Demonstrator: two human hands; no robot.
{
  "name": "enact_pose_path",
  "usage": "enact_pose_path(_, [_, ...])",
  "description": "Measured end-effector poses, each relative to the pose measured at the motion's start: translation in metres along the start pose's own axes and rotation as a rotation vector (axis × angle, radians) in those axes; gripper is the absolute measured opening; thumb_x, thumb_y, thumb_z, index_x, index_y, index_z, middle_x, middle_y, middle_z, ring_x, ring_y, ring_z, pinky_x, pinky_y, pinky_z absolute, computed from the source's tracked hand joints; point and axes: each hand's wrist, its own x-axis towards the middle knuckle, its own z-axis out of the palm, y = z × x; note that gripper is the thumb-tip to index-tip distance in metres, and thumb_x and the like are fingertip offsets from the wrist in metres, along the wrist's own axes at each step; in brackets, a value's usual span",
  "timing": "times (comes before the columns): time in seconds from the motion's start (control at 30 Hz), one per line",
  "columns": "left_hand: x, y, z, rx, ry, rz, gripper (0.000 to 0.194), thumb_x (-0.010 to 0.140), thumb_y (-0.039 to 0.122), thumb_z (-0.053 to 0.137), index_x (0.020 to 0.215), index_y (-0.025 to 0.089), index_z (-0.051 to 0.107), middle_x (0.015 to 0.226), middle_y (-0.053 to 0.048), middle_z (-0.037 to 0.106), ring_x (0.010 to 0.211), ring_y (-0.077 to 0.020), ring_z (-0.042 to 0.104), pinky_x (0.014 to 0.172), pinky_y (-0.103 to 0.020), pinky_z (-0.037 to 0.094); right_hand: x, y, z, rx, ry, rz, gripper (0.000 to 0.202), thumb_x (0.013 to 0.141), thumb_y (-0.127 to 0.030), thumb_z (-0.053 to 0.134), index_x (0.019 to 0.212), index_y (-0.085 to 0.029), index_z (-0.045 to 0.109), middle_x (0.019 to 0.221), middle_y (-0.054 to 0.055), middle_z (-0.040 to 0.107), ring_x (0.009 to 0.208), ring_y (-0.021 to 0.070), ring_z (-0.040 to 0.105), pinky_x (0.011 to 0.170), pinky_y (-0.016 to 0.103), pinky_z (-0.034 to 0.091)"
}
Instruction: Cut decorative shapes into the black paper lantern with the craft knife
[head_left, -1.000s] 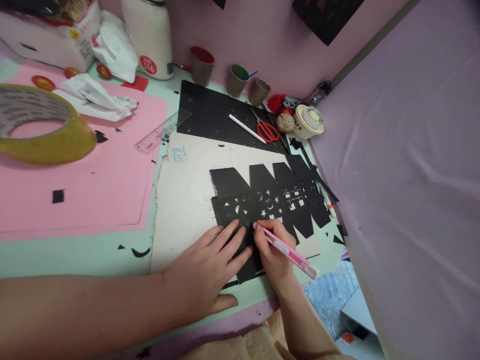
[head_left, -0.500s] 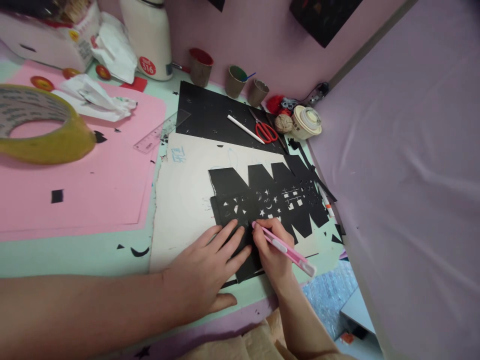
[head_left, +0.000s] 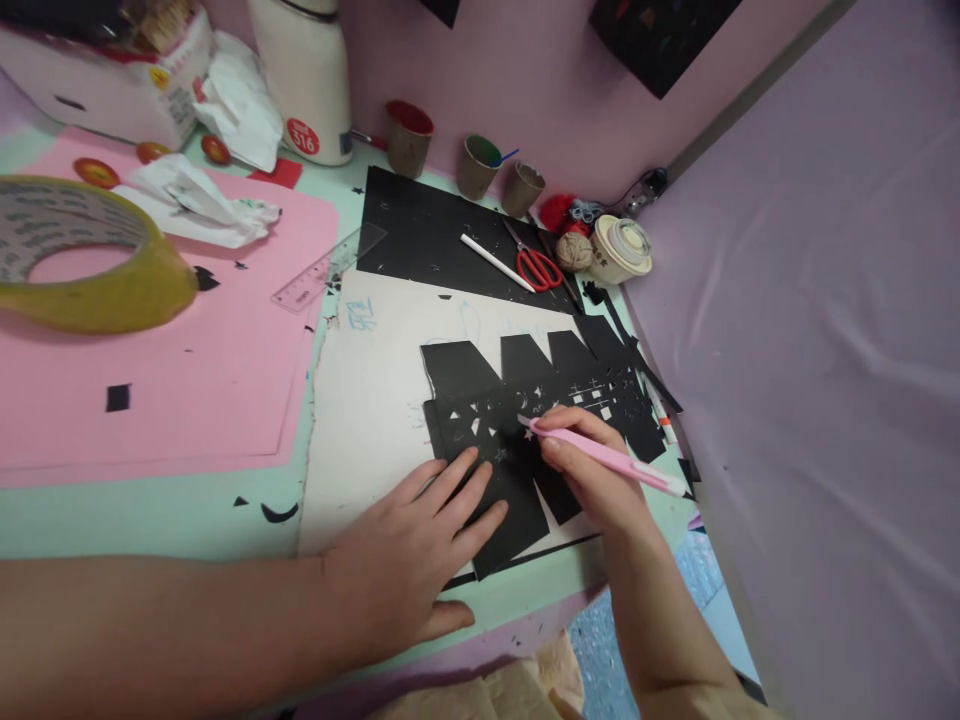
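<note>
Black cut paper (head_left: 465, 370) with tabs along its edges and small cut-out shapes, among them stars, triangles and squares, lies on a white board (head_left: 352, 420). My left hand (head_left: 435, 530) rests flat on the paper's lower left part, its fingers spread. In my right hand (head_left: 592, 460) is a pink craft knife (head_left: 615, 458), gripped between thumb and fingers, its blade tip pointing left just over the paper. From this view I cannot tell whether the tip touches. Part of the cut-outs is hidden behind my right hand.
Behind the board lie black paper (head_left: 420, 230), red scissors (head_left: 538, 268), a white pen (head_left: 496, 262) and a clear ruler (head_left: 322, 275). Paper cups (head_left: 409, 140) and a bottle (head_left: 304, 90) line the wall. Pink sheets (head_left: 187, 410) and a tape roll (head_left: 112, 310) are at left.
My right hand has lifted the craft knife away from beside my left fingers and moved it right and up. A small star outline shows there now. My left hand stays in place.
</note>
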Motion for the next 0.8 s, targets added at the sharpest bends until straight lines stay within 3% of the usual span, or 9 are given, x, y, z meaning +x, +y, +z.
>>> enact_pose_path(0.1, [0.001, -0.001, -0.001, -0.004, -0.021, -0.007, 0.078, 0.08, 0.073, 0.055, 0.141, 0.023, 0.049, 0.15, -0.016, 0.046, 0.14, -0.0356, 0.037, 0.11, -0.046, 0.015, 0.019, 0.0, -0.005, 0.082, -0.189, 0.039, 0.003, 0.077, -0.022, 0.068, 0.08, -0.022, 0.069, 0.078, -0.001, 0.067, 0.071, 0.0133, 0.061, 0.064, 0.026, 0.048])
enact_pose_path(0.17, [0.002, -0.001, -0.002, -0.007, -0.038, -0.01, 0.078, 0.081, 0.073, 0.055, 0.141, 0.024, 0.048, 0.15, -0.015, 0.045, 0.141, -0.0353, 0.036, 0.111, -0.046, 0.014, 0.027, 0.0, -0.003, 0.032, -0.227, 0.058, 0.006, 0.075, -0.02, 0.067, 0.081, -0.022, 0.066, 0.072, -0.003, 0.063, 0.065, 0.0117, 0.056, 0.059, 0.024, 0.044])
enact_pose_path(0.3, [0.003, -0.001, -0.003, -0.019, -0.06, 0.007, 0.079, 0.08, 0.073, 0.055, 0.142, 0.024, 0.047, 0.151, -0.015, 0.043, 0.141, -0.0348, 0.034, 0.111, -0.045, 0.01, 0.029, 0.004, -0.002, -0.077, -0.272, 0.061, 0.005, 0.074, -0.018, 0.066, 0.079, -0.021, 0.066, 0.074, -0.001, 0.065, 0.066, 0.0136, 0.057, 0.056, 0.024, 0.043])
enact_pose_path(0.5, [0.005, 0.002, -0.006, -0.03, -0.09, -0.04, 0.076, 0.08, 0.072, 0.056, 0.14, 0.027, 0.05, 0.152, -0.012, 0.043, 0.143, -0.0322, 0.032, 0.112, -0.044, 0.007, 0.02, 0.013, -0.006, -0.049, -0.323, -0.018, 0.005, 0.081, -0.017, 0.064, 0.082, -0.022, 0.067, 0.078, 0.001, 0.068, 0.072, 0.0157, 0.062, 0.063, 0.028, 0.046])
enact_pose_path(0.8, [0.006, 0.003, -0.007, -0.015, -0.085, -0.048, 0.079, 0.077, 0.073, 0.06, 0.14, 0.027, 0.051, 0.152, -0.012, 0.043, 0.142, -0.0324, 0.034, 0.112, -0.044, 0.007, 0.018, 0.014, 0.002, 0.083, -0.322, -0.06, 0.021, 0.078, -0.008, 0.06, 0.072, -0.022, 0.046, 0.07, -0.003, 0.059, 0.064, 0.0132, 0.055, 0.057, 0.026, 0.038])
